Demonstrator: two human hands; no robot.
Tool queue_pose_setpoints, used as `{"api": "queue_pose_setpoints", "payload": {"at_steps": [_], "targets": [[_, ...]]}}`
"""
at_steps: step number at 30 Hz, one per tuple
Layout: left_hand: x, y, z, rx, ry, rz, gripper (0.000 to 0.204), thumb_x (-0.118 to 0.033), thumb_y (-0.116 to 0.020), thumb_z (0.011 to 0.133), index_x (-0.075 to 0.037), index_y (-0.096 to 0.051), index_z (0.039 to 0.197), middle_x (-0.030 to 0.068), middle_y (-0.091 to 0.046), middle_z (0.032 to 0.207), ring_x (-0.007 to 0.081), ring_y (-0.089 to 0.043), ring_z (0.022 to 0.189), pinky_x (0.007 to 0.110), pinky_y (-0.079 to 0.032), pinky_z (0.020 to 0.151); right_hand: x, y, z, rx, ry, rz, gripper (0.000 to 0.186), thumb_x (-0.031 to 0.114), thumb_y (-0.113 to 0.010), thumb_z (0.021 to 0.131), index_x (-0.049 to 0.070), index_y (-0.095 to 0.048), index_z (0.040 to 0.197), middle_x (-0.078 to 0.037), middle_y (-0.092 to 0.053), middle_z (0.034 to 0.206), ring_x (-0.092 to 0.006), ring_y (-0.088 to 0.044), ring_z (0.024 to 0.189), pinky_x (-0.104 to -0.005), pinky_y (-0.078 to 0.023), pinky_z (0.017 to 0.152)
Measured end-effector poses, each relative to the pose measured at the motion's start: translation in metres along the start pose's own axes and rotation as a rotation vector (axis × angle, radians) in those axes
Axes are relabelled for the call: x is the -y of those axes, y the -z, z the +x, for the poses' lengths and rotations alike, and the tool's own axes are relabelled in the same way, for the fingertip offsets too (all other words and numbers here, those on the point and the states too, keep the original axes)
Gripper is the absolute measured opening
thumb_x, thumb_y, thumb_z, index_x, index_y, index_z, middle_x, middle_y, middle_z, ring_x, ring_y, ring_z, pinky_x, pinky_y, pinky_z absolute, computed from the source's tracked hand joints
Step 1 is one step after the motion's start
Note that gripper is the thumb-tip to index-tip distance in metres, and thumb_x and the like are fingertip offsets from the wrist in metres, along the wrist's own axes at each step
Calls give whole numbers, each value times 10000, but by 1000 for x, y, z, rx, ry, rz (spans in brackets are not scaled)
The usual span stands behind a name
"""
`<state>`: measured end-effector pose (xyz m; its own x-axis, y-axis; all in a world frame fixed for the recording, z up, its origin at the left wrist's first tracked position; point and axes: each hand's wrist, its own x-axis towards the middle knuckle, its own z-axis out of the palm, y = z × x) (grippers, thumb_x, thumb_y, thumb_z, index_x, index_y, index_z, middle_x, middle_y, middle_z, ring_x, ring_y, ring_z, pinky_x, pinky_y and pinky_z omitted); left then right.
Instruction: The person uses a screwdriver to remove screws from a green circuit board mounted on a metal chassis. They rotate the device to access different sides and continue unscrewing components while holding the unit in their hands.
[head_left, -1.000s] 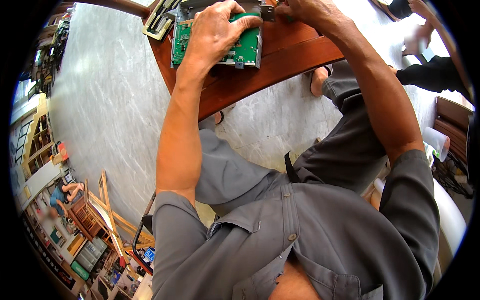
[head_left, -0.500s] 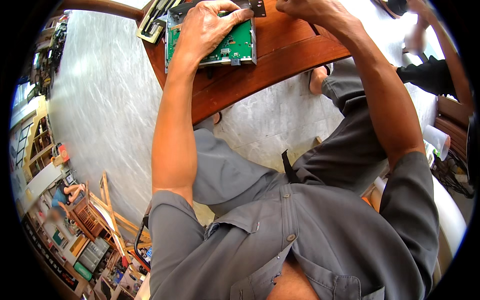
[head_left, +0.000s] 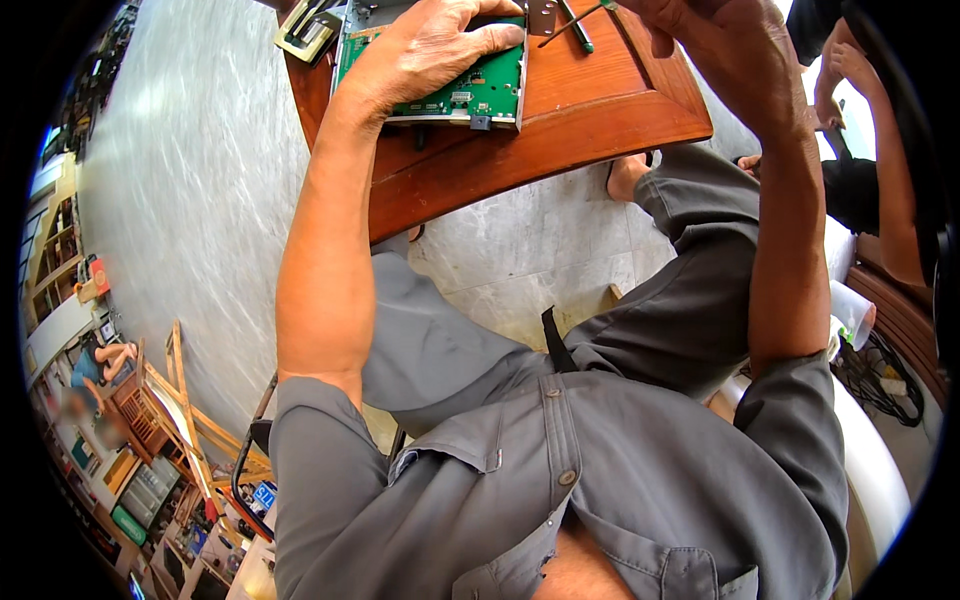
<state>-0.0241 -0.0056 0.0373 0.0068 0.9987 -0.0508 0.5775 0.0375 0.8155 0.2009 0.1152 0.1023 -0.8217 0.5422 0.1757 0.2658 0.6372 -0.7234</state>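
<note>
Touching green circuit board [head_left: 478, 88]: left hand [head_left: 430, 48], grip unclear | right hand [head_left: 722, 55], grip clamped on thin tool [head_left: 588, 15]

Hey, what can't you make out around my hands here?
All in the head view:
Board: part of it is covered by your left hand.
Black block on the board: too small to identify.
Case: far end cut off by the upper edge.
Right hand: partly cut off by the upper edge, its grip on the rod unclear.
</note>
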Motion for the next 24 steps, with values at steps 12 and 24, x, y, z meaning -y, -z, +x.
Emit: {"api": "queue_pose_setpoints", "payload": {"at_steps": [12,24], "targets": [[-7,1,0,44,120,-97,221,-168,-648,951,0,-737,1062,36,-712,929,117,-612,869,299,-499,805,-15,-33,10,-2,80,77,283,284,-698,990,5,-671,1027,-91,-714,780,-157,-665,667,-309,-537,634],[-8,3,0,44,114,-156,203,-146,-649,905,-9,-761,1005,26,-715,900,99,-605,844,276,-491,794,8,-34,16,15,-56,45,314,305,-712,980,-4,-690,929,-60,-710,700,-99,-637,621,-270,-505,575]]}}
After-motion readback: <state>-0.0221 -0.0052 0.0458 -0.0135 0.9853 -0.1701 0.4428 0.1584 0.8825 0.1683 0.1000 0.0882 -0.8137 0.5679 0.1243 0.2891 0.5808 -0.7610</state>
